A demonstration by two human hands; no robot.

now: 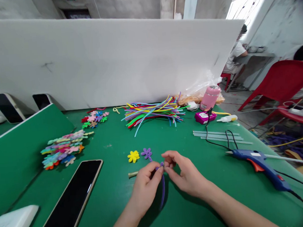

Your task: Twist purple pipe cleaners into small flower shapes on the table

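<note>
At the near middle of the green-topped bench (106, 201), a thin, fuzzy purple stem (163, 189) is located between both hands, with its upper part looped and its free length hanging down in a curve. The left hand (147, 183) has its grip pressed together, pinching the purple stem between thumb and index finger. The right hand (188, 175) is curled with its fingertips at the upper part of the same stem; whether this grip pinches it or only touches it cannot be told. A fuzzy purple flower shape (146, 153) lies just beyond the left hand, and a fuzzy yellow flower shape (133, 156) lies beside it. A pale olive cylindrical rod (132, 174) is partly covered by the left hand. Toward the rear, a loose bundle of multicoloured fuzzy stems (153, 111) lies near the upright white panel (110, 57). On the left are a stack of multicoloured fuzzy flower shapes (63, 148) and a flat black-screened phone (69, 202). On the right are translucent straight glue sticks (221, 136) and a blue glue gun with an orange trigger (263, 167). A pink cylindrical bottle (210, 97) stands behind a glossy purple box (205, 117).
</note>
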